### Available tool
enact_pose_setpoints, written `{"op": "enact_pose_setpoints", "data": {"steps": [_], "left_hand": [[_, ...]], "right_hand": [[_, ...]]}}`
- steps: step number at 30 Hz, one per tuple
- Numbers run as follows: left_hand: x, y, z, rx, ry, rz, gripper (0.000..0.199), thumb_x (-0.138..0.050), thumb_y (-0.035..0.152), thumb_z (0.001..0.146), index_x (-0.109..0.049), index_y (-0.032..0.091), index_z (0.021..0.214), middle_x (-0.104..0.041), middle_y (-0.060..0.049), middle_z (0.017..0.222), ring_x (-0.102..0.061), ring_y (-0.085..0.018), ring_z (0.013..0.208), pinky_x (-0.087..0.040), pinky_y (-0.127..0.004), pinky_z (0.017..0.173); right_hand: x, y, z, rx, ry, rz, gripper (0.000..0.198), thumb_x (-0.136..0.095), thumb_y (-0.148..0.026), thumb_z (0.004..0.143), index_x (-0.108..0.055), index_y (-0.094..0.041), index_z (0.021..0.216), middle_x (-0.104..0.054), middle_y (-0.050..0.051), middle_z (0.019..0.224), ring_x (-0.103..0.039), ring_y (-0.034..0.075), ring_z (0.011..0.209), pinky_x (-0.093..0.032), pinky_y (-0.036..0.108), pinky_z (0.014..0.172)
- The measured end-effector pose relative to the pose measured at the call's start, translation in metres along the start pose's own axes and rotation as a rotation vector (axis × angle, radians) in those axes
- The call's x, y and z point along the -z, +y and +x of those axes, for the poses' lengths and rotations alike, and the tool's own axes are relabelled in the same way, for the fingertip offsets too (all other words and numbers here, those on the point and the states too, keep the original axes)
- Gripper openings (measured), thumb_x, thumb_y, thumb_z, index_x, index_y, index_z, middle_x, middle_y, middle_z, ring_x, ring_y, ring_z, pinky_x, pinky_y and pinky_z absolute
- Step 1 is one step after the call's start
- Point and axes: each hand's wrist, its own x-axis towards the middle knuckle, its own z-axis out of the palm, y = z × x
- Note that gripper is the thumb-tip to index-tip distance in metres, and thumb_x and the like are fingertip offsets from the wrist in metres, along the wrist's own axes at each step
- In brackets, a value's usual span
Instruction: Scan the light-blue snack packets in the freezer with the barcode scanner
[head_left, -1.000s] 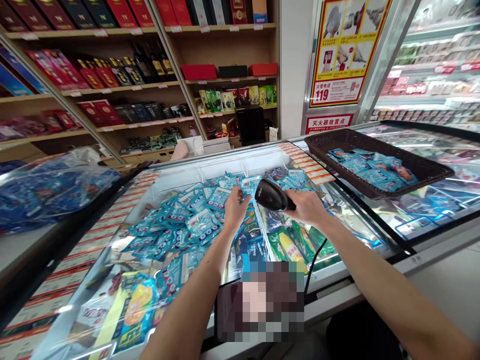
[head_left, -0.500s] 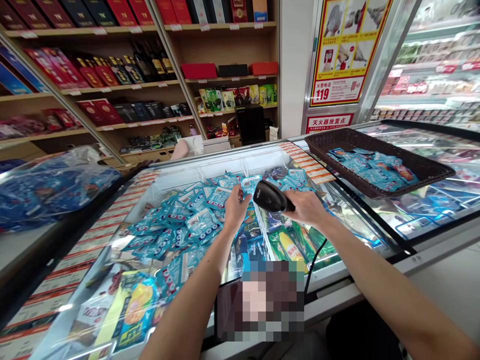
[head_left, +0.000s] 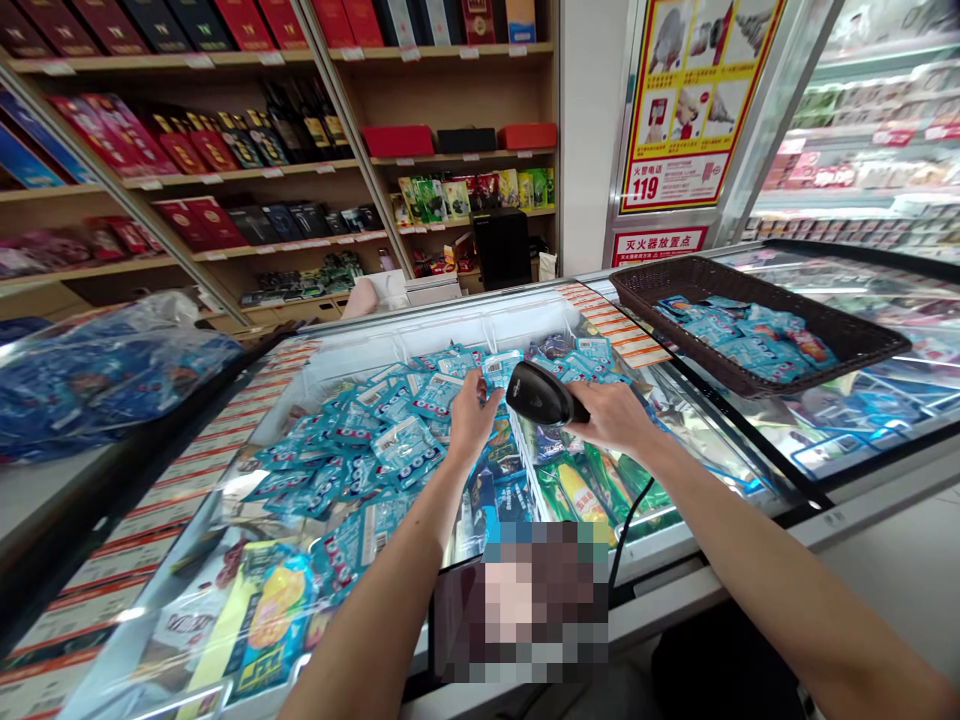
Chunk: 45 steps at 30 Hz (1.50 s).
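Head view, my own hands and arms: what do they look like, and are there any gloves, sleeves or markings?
The left hand and right hand are both ungloved. The left forearm and right forearm are slender and taper toward the wrist, with no sleeve, watch or clear marking in view. Any ring is too small to tell.

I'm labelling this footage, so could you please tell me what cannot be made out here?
All in the head view:
Scanner: handle mostly covered by the right hand.
Blue packet at the left hand: partly hidden behind the scanner.
Dark device: mostly masked by a pixelated block.
Plastic bag: cut off by the left edge.
Shelf tags: too small to read.
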Motion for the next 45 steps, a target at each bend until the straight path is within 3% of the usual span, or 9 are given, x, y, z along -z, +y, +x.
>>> {"op": "enact_pose_setpoints", "data": {"steps": [13, 17, 23, 26, 29, 32, 38, 42, 45], "left_hand": [[0.002, -0.001, 0.000, 0.002, 0.037, 0.066, 0.028, -0.047, 0.035, 0.083, -0.047, 0.021, 0.107, -0.054, -0.002, 0.081, -0.049, -0.014, 0.069, -0.040, -0.027, 0.065], [0.005, -0.005, 0.001, -0.058, 0.159, 0.261, 0.034, -0.046, 0.033, 0.084, -0.049, 0.017, 0.114, -0.053, -0.011, 0.096, -0.051, -0.022, 0.091, -0.042, -0.036, 0.080], [0.009, 0.004, -0.007, -0.067, 0.290, 0.470, 0.060, -0.047, 0.025, 0.083, -0.027, 0.015, 0.139, -0.034, -0.020, 0.134, -0.033, -0.033, 0.124, -0.030, -0.049, 0.100], [0.010, 0.009, -0.010, -0.212, 0.147, 0.556, 0.048, -0.040, 0.018, 0.084, -0.043, 0.025, 0.131, -0.032, -0.012, 0.142, -0.024, -0.033, 0.131, -0.020, -0.053, 0.105], [0.009, 0.008, -0.010, -0.369, -0.089, 0.564, 0.040, -0.037, 0.014, 0.084, -0.060, 0.031, 0.112, -0.053, -0.006, 0.125, -0.040, -0.026, 0.121, -0.021, -0.049, 0.106], [0.007, 0.004, -0.008, -0.360, -0.118, 0.593, 0.034, -0.038, 0.017, 0.085, -0.065, 0.027, 0.103, -0.062, -0.007, 0.110, -0.051, -0.025, 0.108, -0.022, -0.049, 0.105], [0.005, 0.006, -0.009, -0.353, -0.044, 0.675, 0.038, -0.034, 0.026, 0.089, -0.056, 0.020, 0.119, -0.059, -0.010, 0.119, -0.047, -0.026, 0.118, -0.010, -0.050, 0.111], [0.000, 0.007, -0.005, -0.466, -0.210, 0.611, 0.046, -0.032, 0.031, 0.091, -0.038, 0.023, 0.135, -0.047, -0.007, 0.137, -0.034, -0.021, 0.131, -0.012, -0.045, 0.112], [-0.002, 0.004, -0.002, -0.517, -0.320, 0.586, 0.045, -0.030, 0.034, 0.092, -0.039, 0.023, 0.135, -0.049, -0.006, 0.135, -0.036, -0.019, 0.131, -0.014, -0.043, 0.112]], "right_hand": [[0.003, 0.003, 0.000, -0.127, 0.009, -0.060, 0.034, -0.056, -0.041, 0.077, -0.058, -0.018, 0.102, -0.068, 0.005, 0.084, -0.062, 0.020, 0.074, -0.035, 0.027, 0.060], [0.004, 0.006, 0.002, -0.213, -0.024, -0.095, 0.033, -0.053, -0.041, 0.077, -0.058, -0.018, 0.102, -0.068, 0.005, 0.086, -0.062, 0.020, 0.075, -0.035, 0.027, 0.061], [0.004, 0.007, 0.004, -0.269, -0.064, -0.145, 0.034, -0.052, -0.044, 0.077, -0.058, -0.019, 0.099, -0.068, 0.006, 0.083, -0.062, 0.022, 0.074, -0.034, 0.028, 0.059], [0.005, 0.007, 0.004, -0.284, -0.078, -0.165, 0.034, -0.052, -0.044, 0.078, -0.058, -0.020, 0.100, -0.068, 0.005, 0.083, -0.062, 0.023, 0.074, -0.034, 0.028, 0.059], [0.005, 0.008, 0.004, -0.312, -0.089, -0.184, 0.035, -0.051, -0.045, 0.078, -0.058, -0.020, 0.101, -0.068, 0.006, 0.083, -0.062, 0.023, 0.075, -0.035, 0.028, 0.059], [0.005, 0.010, 0.004, -0.357, -0.103, -0.204, 0.036, -0.049, -0.047, 0.080, -0.058, -0.019, 0.100, -0.068, 0.007, 0.082, -0.062, 0.023, 0.074, -0.036, 0.028, 0.060], [0.007, 0.012, 0.006, -0.413, -0.110, -0.236, 0.037, -0.046, -0.050, 0.082, -0.058, -0.019, 0.097, -0.068, 0.007, 0.081, -0.063, 0.022, 0.073, -0.037, 0.028, 0.061], [0.007, 0.012, 0.007, -0.440, -0.138, -0.243, 0.038, -0.044, -0.050, 0.083, -0.058, -0.018, 0.099, -0.069, 0.009, 0.082, -0.063, 0.023, 0.075, -0.039, 0.029, 0.062], [0.007, 0.014, 0.007, -0.463, -0.160, -0.247, 0.039, -0.044, -0.051, 0.083, -0.058, -0.018, 0.099, -0.069, 0.010, 0.081, -0.063, 0.023, 0.075, -0.040, 0.029, 0.063]]}}
